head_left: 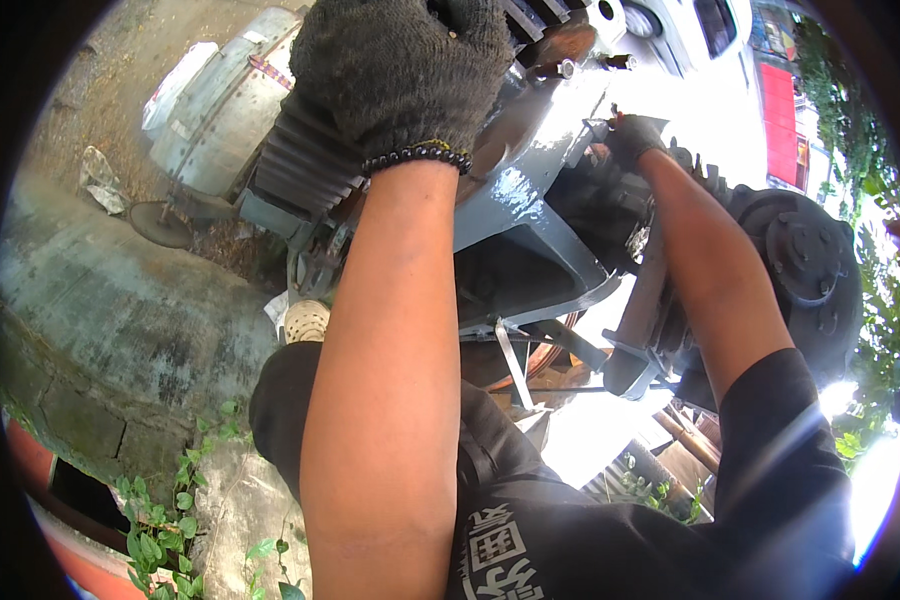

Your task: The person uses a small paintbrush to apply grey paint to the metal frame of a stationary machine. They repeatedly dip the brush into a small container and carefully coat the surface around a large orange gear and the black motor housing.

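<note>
My left hand (pixel 400 75), in a dark knit glove with a beaded bracelet at the wrist, is over the top of a grey machine (pixel 515 190). Its fingers run toward the upper edge of the picture, so their grip cannot be made out. Beside that wrist lies a finned grey motor housing (pixel 305 160). Farther right, my right hand (pixel 638 138), also gloved, is closed by the machine's angled frame. A small dark piece with a bit of red shows at its fingertips, too small to name. Bolt ends (pixel 560 70) stick out of the machine between the hands.
A round dark housing (pixel 805 250) stands at the right. A riveted metal drum (pixel 225 110) lies at the upper left, above a curved concrete ledge (pixel 140 310). Vines (pixel 165 530) grow at the lower left. A white vehicle (pixel 705 40) is behind, with boards (pixel 690 435) below right.
</note>
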A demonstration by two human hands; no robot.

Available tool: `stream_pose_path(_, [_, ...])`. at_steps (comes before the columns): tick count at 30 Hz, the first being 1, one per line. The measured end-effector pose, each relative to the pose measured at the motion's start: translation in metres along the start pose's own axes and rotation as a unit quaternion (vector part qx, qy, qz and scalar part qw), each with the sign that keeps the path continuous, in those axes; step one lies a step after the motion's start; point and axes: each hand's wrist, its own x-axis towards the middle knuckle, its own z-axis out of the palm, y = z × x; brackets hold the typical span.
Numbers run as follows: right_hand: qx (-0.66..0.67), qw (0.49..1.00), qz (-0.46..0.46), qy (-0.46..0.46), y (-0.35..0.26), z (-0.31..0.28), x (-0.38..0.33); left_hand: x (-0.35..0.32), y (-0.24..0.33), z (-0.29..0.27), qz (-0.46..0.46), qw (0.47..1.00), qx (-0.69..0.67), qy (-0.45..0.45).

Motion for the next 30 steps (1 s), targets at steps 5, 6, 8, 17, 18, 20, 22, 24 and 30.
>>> stream_pose_path(5, [-0.086, 0.992, -0.088, -0.017, 0.014, -0.036, 0.004, -0.003, -0.004, 0.001, -0.01, 1.0, 0.022, -0.01])
stream_pose_path(6, [-0.104, 0.99, -0.092, -0.034, 0.007, -0.041, 0.003, -0.002, -0.005, 0.0, -0.007, 1.0, 0.023, -0.006])
stream_pose_path(8, [-0.14, 0.983, -0.103, -0.067, -0.011, -0.047, 0.001, -0.002, -0.008, 0.0, -0.001, 1.0, 0.026, 0.001])
stream_pose_path(17, [-0.225, 0.95, -0.216, -0.028, -0.011, 0.006, -0.004, -0.001, -0.003, -0.001, -0.005, 1.0, 0.001, -0.006])
stream_pose_path(18, [-0.247, 0.936, -0.247, -0.033, -0.002, 0.006, -0.002, 0.0, -0.002, -0.001, -0.003, 1.0, -0.001, -0.003])
stream_pose_path(20, [-0.291, 0.907, -0.303, -0.046, 0.014, 0.01, 0.0, 0.001, 0.003, 0.001, 0.002, 1.0, -0.01, 0.002])
stream_pose_path(22, [-0.167, 0.955, -0.178, -0.167, -0.006, -0.034, 0.009, 0.002, -0.002, -0.003, 0.008, 1.0, 0.008, 0.012])
stream_pose_path(24, [-0.149, 0.953, -0.166, -0.207, 0.003, -0.076, 0.011, 0.002, -0.003, 0.0, 0.015, 1.0, 0.007, 0.026])
stream_pose_path(30, [0.23, 0.937, -0.138, -0.226, 0.01, -0.121, -0.02, -0.001, -0.005, 0.002, 0.022, 0.999, 0.017, 0.03])
